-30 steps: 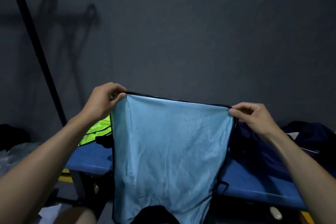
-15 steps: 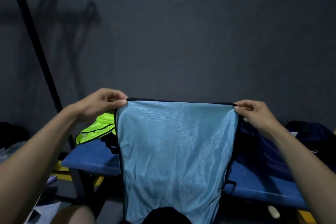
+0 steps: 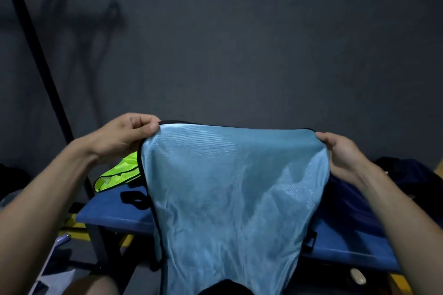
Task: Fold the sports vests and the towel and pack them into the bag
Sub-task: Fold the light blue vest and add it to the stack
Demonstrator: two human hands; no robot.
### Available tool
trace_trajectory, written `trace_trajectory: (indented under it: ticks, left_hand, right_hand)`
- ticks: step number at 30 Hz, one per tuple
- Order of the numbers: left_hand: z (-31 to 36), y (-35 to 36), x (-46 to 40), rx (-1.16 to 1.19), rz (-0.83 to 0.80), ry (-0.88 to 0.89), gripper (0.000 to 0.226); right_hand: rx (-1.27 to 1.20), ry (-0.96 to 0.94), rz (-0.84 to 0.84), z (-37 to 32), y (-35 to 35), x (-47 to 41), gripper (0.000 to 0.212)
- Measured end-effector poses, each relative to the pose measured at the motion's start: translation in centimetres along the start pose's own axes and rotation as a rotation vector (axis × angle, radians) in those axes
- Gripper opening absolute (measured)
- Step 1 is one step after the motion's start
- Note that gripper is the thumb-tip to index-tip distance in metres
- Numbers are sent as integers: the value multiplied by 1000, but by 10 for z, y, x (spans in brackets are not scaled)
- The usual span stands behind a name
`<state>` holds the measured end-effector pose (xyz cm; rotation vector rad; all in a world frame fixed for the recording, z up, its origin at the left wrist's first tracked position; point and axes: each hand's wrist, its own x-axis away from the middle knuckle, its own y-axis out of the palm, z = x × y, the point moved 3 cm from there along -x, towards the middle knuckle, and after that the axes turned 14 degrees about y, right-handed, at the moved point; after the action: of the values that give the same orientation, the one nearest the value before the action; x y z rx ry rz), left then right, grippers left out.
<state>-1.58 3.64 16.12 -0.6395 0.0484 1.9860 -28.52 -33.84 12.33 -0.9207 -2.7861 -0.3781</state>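
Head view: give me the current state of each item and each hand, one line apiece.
Blue vest: unfolded, held up by its top corners, hanging in front of the bench.
Left hand: pinches the vest's top left corner.
Right hand: grips the vest's top right corner.
Yellow vest: lying crumpled on the bench, not folded.
Bag: dark, on the bench at right; open or closed cannot be told.
Bench: blue, holding the yellow vest and bag.

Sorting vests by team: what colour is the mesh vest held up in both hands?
Light blue mesh vest with black edge trim, clearest in the head view.
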Motion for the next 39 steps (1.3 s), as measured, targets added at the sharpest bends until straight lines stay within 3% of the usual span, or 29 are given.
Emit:
trace_trajectory:
  ticks: [4, 8, 12, 17, 20, 24, 39]
  left_hand:
    - [-9, -8, -1, -11, 19, -27, 65]
    - [-28, -10, 1, -141, 72, -161, 29]
    - [-33, 11, 2, -439, 211, -261, 25]
    - [4, 117, -4, -226, 114, -184, 18]
    - [2, 152, -15, -192, 159, -155, 20]
    - [0, 157, -12, -72, 233, -224, 18]
    - [13, 151, -10, -38, 230, -252, 10]
  right_hand:
    - [228, -103, 22, 1, -1, 1, 40]
    - [226, -98, 105, 9, -7, -2, 31]
    - [258, -21, 151, 18, 15, 0, 25]
    - [408, -60, -77, 33, 111, 34, 22]
    - [382, -150, -53, 40, 154, 46, 19]
    - [322, -164, 17, 40, 160, 53, 20]
    - [414, -186, -47, 27, 168, 65, 21]
